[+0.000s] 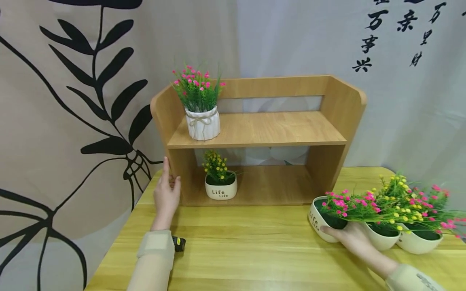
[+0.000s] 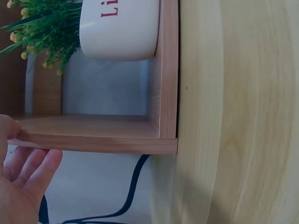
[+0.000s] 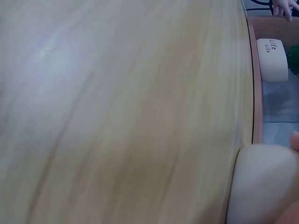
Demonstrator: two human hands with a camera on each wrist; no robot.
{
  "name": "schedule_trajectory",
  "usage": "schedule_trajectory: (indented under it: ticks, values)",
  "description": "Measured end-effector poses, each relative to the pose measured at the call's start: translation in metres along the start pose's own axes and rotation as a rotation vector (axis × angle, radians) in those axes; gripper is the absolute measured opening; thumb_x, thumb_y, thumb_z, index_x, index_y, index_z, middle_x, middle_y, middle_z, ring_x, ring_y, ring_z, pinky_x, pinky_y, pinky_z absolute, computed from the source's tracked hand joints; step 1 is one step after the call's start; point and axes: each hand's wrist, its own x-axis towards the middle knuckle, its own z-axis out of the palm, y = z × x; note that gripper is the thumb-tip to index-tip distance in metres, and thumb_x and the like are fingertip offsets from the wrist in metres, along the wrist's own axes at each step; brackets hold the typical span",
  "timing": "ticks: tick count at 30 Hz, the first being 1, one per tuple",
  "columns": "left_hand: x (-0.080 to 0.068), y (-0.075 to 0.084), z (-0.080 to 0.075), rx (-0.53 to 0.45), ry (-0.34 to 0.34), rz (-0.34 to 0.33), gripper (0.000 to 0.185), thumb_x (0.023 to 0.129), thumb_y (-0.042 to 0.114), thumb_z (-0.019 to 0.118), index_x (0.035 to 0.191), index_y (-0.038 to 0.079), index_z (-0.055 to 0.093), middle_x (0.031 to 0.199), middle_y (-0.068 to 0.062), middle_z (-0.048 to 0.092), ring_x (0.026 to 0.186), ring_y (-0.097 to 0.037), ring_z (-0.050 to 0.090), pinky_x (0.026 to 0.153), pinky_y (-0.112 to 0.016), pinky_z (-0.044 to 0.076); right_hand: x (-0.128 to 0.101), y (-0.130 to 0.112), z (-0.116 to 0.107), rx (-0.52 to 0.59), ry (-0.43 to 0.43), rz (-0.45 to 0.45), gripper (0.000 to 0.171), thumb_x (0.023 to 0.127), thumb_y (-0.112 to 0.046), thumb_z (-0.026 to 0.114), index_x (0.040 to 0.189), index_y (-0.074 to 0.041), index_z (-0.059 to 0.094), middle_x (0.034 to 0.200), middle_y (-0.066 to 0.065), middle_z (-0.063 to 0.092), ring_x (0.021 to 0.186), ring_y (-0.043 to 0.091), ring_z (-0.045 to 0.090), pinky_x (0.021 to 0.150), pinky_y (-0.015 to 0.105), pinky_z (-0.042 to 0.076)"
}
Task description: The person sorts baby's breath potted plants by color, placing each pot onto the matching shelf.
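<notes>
Right grip [image 1: 351, 236] curled round tilted pink-flower pot [image 1: 322, 220], left grip [image 1: 166, 194] spread against shelf [image 1: 262, 129] on wooden table [image 1: 236, 242], curtains [image 1: 73, 101] behind

"Life Life" stands on the white pot [image 1: 220, 191] in the shelf's [image 1: 262, 129] lower compartment.
</notes>
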Motion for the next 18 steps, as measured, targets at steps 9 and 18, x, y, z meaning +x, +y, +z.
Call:
schedule_trajectory:
  ticks: [9, 18]
  values:
    - [-0.0017, 0.0003, 0.0004, -0.018, 0.005, -0.003, 0.08, 0.093, 0.004, 0.062, 0.156, 0.031, 0.02, 0.099, -0.026, 0.061, 0.083, -0.037, 0.065, 0.07, -0.048, 0.056, 0.0002, 0.0032, 0.0008, 0.003, 0.01, -0.048, 0.094, 0.065, -0.024, 0.089, 0.137, 0.008, 0.039, 0.133, 0.032, 0.045, 0.123, 0.042, 0.041, 0.1, 0.008, 0.018]
    - [-0.0012, 0.0013, -0.0006, -0.011, 0.013, -0.011, 0.081, 0.093, 0.004, 0.062, 0.155, 0.034, 0.019, 0.101, -0.025, 0.062, 0.082, -0.038, 0.064, 0.07, -0.049, 0.055, 0.0014, 0.0041, 0.0046, 0.018, 0.052, -0.012, 0.096, 0.066, -0.03, 0.089, 0.14, 0.006, 0.039, 0.13, 0.029, 0.051, 0.119, 0.039, 0.046, 0.096, 0.011, 0.027]
